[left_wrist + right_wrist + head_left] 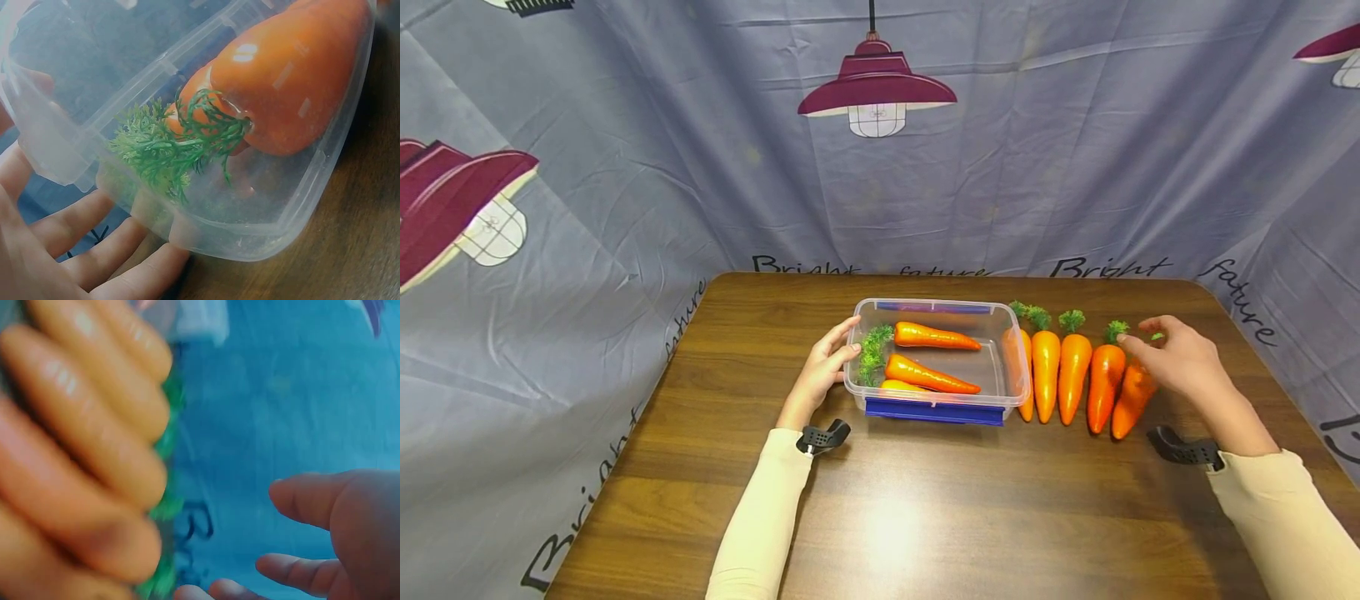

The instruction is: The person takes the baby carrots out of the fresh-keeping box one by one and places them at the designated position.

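Observation:
A clear plastic container (992,367) with blue side clips holds three carrots, their green tops at its left end. Two orange carrots (934,336) show fully there; the lowest one (904,386) is partly hidden by the near rim. My left hand (820,367) touches the container's left end, its fingers straight against the outside of the wall in the left wrist view. Over the top of the rightmost carrot (1131,404) in a row hovers my right hand (1176,354). Its thumb and fingers are spread apart, with nothing between them in the right wrist view.
To the container's right, more carrots lie side by side, among them an orange one (1075,379) and a redder one (1105,387), tops pointing away. The leftmost carrot (1026,408) lies right at the container's wall. A printed curtain (1000,183) hangs behind the wooden table (970,500).

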The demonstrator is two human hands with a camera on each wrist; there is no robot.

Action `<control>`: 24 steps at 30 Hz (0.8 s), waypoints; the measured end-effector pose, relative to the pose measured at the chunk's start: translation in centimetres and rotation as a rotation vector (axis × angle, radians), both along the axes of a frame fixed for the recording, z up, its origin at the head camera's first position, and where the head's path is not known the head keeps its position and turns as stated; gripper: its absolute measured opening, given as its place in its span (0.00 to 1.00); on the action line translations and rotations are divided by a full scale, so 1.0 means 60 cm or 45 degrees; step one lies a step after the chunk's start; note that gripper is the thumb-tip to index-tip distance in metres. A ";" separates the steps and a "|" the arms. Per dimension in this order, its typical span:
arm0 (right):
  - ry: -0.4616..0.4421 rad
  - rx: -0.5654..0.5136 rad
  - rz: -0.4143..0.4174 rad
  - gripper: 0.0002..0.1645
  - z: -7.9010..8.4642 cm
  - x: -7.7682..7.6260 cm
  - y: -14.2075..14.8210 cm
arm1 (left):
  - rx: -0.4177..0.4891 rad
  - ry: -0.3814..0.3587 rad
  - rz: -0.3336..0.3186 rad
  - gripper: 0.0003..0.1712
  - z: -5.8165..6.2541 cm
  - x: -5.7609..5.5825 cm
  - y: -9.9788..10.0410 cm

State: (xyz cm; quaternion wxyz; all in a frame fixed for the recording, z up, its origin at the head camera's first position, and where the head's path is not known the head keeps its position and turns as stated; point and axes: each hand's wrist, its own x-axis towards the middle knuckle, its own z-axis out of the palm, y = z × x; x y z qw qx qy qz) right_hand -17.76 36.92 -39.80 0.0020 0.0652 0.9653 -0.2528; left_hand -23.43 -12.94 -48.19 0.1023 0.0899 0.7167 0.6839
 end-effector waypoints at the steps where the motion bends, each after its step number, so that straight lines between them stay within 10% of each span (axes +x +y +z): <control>1: -0.002 -0.009 0.021 0.40 0.004 -0.004 -0.012 | 0.001 -0.003 0.001 0.32 0.000 0.000 0.000; 13: 0.013 -0.171 0.222 0.36 0.051 -0.051 -0.176 | 0.004 -0.008 -0.003 0.32 -0.002 -0.004 -0.001; 24: 0.008 -0.237 0.378 0.31 0.025 -0.089 -0.289 | 0.050 -0.001 -0.003 0.33 -0.002 -0.002 0.001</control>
